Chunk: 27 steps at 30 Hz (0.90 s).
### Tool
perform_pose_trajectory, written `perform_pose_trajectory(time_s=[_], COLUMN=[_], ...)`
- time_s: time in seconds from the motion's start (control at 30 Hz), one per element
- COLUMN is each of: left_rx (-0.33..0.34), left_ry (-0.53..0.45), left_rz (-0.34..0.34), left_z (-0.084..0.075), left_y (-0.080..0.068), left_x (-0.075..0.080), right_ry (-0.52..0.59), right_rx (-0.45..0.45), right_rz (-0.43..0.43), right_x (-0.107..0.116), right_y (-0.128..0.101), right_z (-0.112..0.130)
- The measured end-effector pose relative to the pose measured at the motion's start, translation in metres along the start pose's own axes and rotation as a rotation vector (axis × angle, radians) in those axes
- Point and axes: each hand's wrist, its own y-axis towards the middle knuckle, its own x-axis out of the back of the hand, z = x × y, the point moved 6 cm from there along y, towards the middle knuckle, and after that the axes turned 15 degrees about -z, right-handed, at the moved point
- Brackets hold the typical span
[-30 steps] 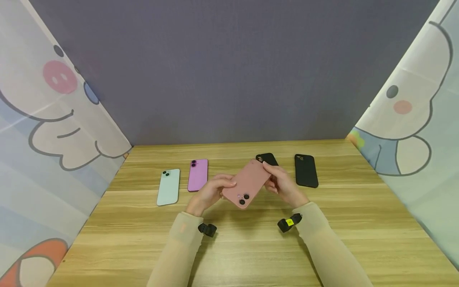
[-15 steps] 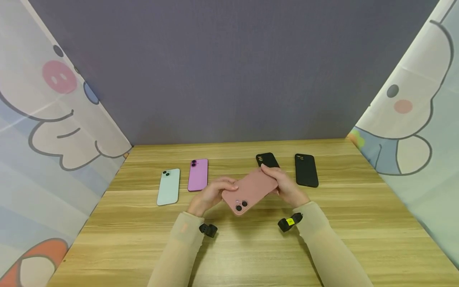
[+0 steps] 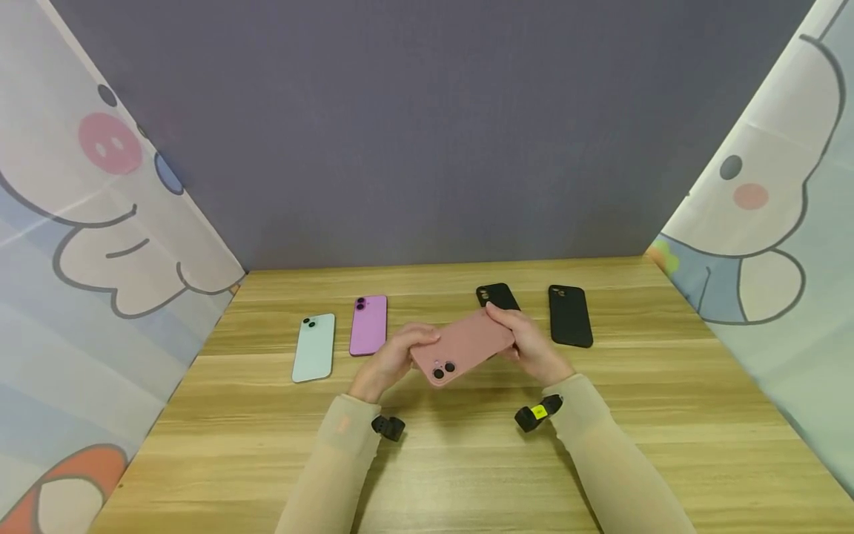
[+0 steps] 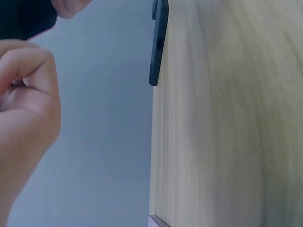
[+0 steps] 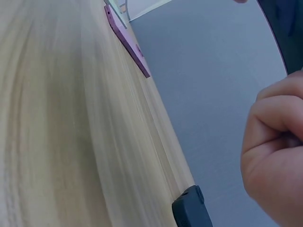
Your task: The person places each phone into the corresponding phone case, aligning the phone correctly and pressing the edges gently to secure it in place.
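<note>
Both hands hold a pink phone [image 3: 463,343] above the table, its back with two camera lenses facing up and the lens end at the lower left. My left hand [image 3: 394,360] grips the lens end, thumb on top and fingers underneath. At the other end, my right hand [image 3: 531,347] grips it with the thumb across the back. The wrist views show the phone's dark underside [image 4: 26,19], with curled fingers beneath it. Whether a case covers this phone I cannot tell. Behind it lies a black phone case [image 3: 498,296], partly hidden by the phone and right hand.
A pale mint phone [image 3: 313,348] and a purple phone [image 3: 368,326] lie on the left of the wooden table [image 3: 454,475]. Another black phone case [image 3: 570,317] lies to the right. A grey panel [image 3: 440,133] stands behind; cartoon-printed curtains flank both sides.
The pink phone has turned in the hands, its right end swinging right and down, so it lies more sideways. The lens end moved slightly left. The phones and cases on the table have stayed put.
</note>
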Motion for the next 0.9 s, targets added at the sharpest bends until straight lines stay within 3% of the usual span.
perform_pose_trajectory(time_s=[0.3,0.53,0.9], left_rx=[-0.073,-0.109,-0.153], left_ry=[-0.047,-0.08,-0.044], left_rz=[-0.157,-0.188,-0.224], left_z=[-0.006,-0.008,-0.01], left_y=[0.003,0.004,0.005], left_x=[0.012,0.014,0.014], right_ry=[0.051,0.157,0.163], right_rx=[0.036,0.049,0.054], right_rz=[-0.137,-0.244,-0.31], right_x=[0.004,0.011,0.012], right_y=[0.002,0.004,0.003], right_z=[0.004,0.003,0.007])
